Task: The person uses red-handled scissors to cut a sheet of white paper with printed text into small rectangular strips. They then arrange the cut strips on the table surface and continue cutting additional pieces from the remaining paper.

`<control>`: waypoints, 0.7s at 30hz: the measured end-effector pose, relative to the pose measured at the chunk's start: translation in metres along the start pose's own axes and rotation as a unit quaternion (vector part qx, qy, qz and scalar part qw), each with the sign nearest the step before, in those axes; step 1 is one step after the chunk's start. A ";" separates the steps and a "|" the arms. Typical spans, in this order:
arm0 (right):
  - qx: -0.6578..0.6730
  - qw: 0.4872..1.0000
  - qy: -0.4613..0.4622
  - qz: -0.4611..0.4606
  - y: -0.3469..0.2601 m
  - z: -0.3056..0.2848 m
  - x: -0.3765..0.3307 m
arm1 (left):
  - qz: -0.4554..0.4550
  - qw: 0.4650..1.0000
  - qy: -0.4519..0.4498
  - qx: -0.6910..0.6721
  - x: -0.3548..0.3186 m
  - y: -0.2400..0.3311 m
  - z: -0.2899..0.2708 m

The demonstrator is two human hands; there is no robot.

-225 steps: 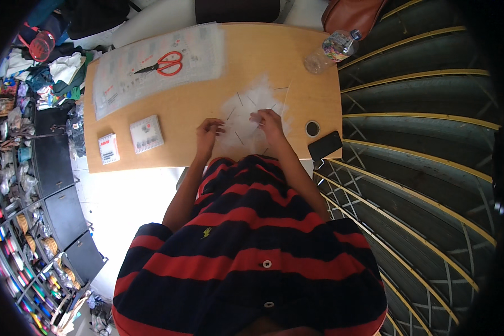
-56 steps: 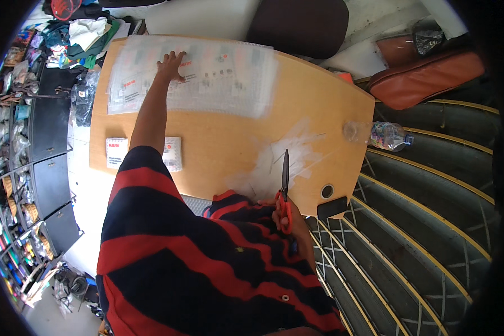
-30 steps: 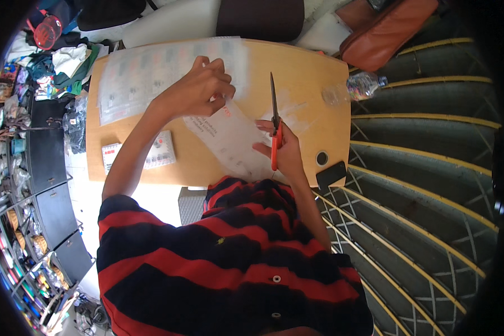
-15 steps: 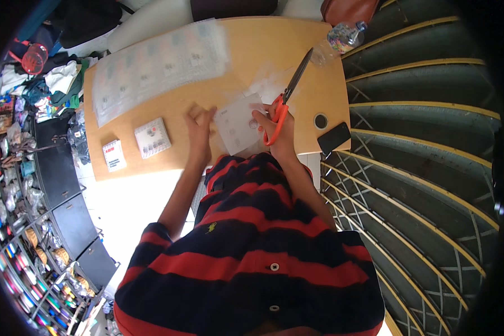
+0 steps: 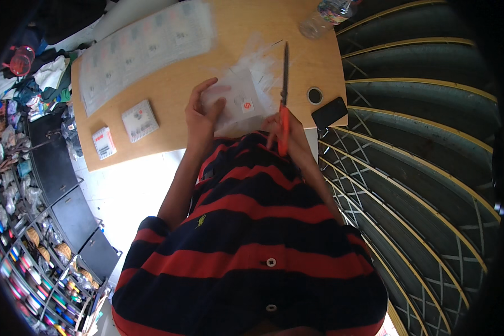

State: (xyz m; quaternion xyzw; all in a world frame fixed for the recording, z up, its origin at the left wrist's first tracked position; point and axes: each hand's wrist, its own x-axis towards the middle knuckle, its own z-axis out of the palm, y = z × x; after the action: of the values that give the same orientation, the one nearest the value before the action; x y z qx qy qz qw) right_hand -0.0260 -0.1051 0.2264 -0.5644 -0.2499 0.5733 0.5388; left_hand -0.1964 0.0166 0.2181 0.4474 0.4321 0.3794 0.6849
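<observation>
My left hand grips the left side of a translucent printed sheet, its thumb across the face and its index finger curved near the upper edge. A small red mark shows on the sheet's lower right part. Close to the sheet's lower right corner, my right hand is closed around orange-handled scissors. The dark blades look closed together and point toward the far side of the table. Whether the right fingertips also touch the sheet is unclear.
Clear offcuts lie beyond the sheet on the wooden table. Large printed plastic sheets cover the far left. Nearer are a stack of cut pieces and a small card pack. A phone and plastic bottle sit rightward.
The left hand, apart from the sheet before, now holds it. The sheet has turned and left the right hand's pinch. The scissors have swung more upright, and the whole view has shifted.
</observation>
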 end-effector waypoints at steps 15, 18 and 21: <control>-0.142 0.981 -0.088 0.095 -0.033 0.003 -0.076 | 0.235 0.964 0.028 0.123 0.000 0.098 0.033; -0.034 0.987 -0.062 0.141 -0.017 -0.002 -0.072 | 0.223 0.967 0.026 0.123 -0.003 0.099 0.037; -0.114 0.987 -0.067 0.087 -0.029 0.003 -0.071 | 0.226 0.967 0.020 0.116 -0.007 0.096 0.038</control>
State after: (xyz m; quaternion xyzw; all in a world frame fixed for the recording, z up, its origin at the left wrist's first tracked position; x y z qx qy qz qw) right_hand -0.0342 -0.1597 0.2796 -0.6024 -0.2991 0.6223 0.4006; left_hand -0.1757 0.0298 0.3190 0.6017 0.3748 0.4806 0.5163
